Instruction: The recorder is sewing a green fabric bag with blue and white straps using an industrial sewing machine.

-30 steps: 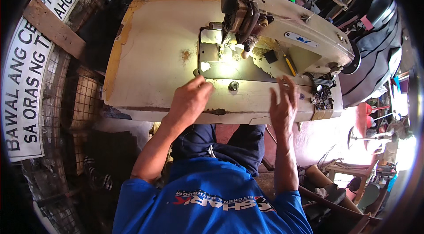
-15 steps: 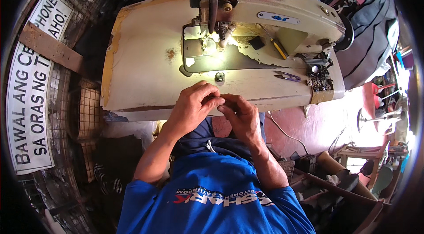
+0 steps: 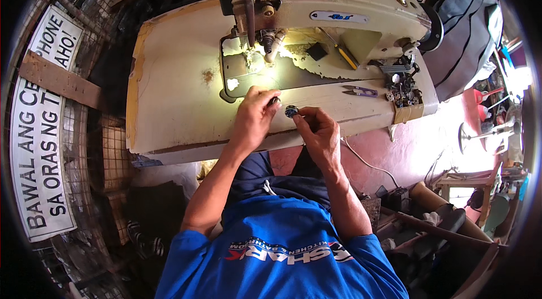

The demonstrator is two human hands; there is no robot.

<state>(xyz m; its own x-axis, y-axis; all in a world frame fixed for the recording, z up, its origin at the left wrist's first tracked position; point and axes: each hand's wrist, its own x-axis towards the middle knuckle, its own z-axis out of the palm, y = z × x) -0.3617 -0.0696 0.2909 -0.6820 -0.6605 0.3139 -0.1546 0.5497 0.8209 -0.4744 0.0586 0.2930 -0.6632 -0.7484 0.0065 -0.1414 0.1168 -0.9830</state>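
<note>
My left hand (image 3: 254, 118) is closed, pinching a small dark metal bobbin case (image 3: 274, 101) between thumb and fingertips, just above the table's front part. Beside it, my right hand (image 3: 320, 134) holds a round bobbin (image 3: 291, 111) by its edge, its flat face showing dark at the middle. The bobbin and the case are a short gap apart. Beyond both hands stands a cream sewing machine (image 3: 367, 2), its lamp lighting the needle area (image 3: 254, 62). Most of the bobbin case is hidden by my left fingers.
On the worn machine table (image 3: 175, 81) lie thread snips (image 3: 361, 91), a yellow-handled screwdriver (image 3: 347, 57) and a dark square piece (image 3: 317, 51). An open box (image 3: 409, 111) of metal parts sits at the right end. Wire mesh (image 3: 116, 152) borders the left side.
The bobbin case, earlier lying on the table, is now in my left hand. My hands have parted, and the bobbin shows in my right fingers. The view has shifted slightly.
</note>
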